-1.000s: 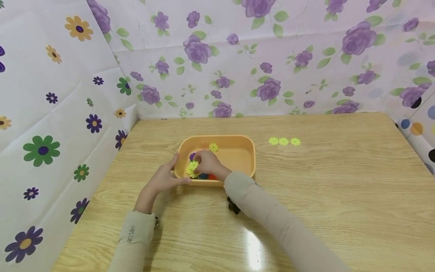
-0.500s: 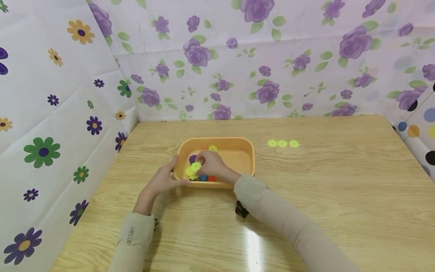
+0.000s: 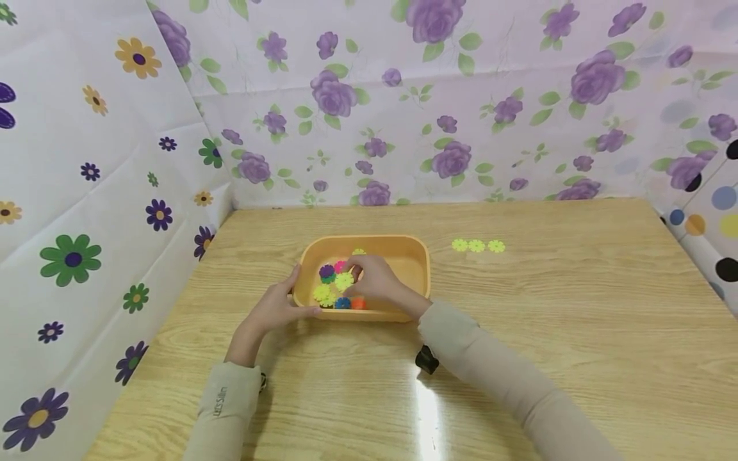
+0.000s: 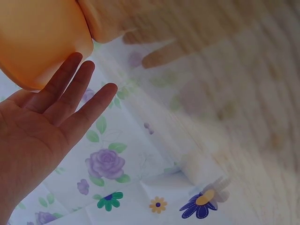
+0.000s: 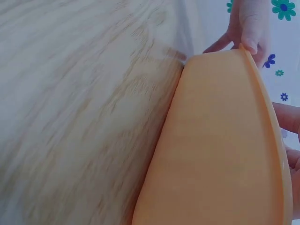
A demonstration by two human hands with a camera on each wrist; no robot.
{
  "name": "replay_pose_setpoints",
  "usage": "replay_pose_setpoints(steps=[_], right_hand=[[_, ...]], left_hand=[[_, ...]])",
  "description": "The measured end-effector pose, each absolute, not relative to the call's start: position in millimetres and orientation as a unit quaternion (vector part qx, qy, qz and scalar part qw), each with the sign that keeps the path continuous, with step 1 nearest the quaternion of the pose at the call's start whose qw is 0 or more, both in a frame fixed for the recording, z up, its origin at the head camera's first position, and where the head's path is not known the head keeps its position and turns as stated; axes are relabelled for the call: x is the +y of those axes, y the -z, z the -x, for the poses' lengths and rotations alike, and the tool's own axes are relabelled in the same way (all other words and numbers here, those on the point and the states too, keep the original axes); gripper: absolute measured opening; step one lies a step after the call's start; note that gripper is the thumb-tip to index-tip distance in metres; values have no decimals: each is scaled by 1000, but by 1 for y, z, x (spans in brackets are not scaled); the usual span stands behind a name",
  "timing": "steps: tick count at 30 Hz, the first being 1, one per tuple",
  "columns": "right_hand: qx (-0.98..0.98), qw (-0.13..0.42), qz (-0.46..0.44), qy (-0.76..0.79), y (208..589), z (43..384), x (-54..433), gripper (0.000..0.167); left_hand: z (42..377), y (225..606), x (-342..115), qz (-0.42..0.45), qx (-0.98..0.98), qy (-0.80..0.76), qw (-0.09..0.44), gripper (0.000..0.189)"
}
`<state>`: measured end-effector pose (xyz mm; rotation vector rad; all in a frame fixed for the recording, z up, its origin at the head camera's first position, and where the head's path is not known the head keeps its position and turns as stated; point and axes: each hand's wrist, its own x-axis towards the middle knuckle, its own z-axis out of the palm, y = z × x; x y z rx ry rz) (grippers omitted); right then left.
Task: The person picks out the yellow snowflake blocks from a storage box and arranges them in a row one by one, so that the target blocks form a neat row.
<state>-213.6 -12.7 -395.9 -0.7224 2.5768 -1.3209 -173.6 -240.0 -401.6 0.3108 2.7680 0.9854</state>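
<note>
Yellow flower piece (image 3: 344, 281) sits pinched in the fingertips of my right hand (image 3: 376, 279), just below the frame's centre; my left hand (image 3: 275, 306), fingers spread, touches the orange tray (image 3: 408, 264).

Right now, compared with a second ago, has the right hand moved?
Yes, rightward: in the head view, the right hand has shifted within the orange tray, nearer the three yellow flower pieces on the table.

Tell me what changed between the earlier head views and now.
The right hand has shifted right inside the box, bringing a pinched yellow flower piece along and exposing a pink piece. The left hand stays against the box; three yellow pieces on the table stayed put.
</note>
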Motion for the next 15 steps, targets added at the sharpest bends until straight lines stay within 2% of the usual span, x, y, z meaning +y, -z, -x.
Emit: replay_pose_setpoints(steps=[15], right_hand=[[850,58,252,459,394,205,23,35]], left_hand=[[173,403,-239,-105,935,-328,81,108]])
